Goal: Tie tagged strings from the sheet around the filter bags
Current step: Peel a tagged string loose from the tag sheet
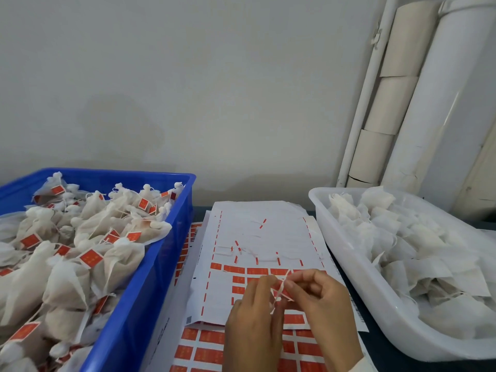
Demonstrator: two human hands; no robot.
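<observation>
White sheet (264, 234) between two bins

A plain pale wall (201, 89) rises behind the dark surface (389, 353); white pipes (440, 103) stand at the wall's right end.

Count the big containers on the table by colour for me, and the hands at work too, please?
Blue crate of tied, tagged bags: 1
White tray of untied bags: 1
Hands, left hand and right hand, both pinching a tagged string over the sheet: 2
Total: 4
</observation>
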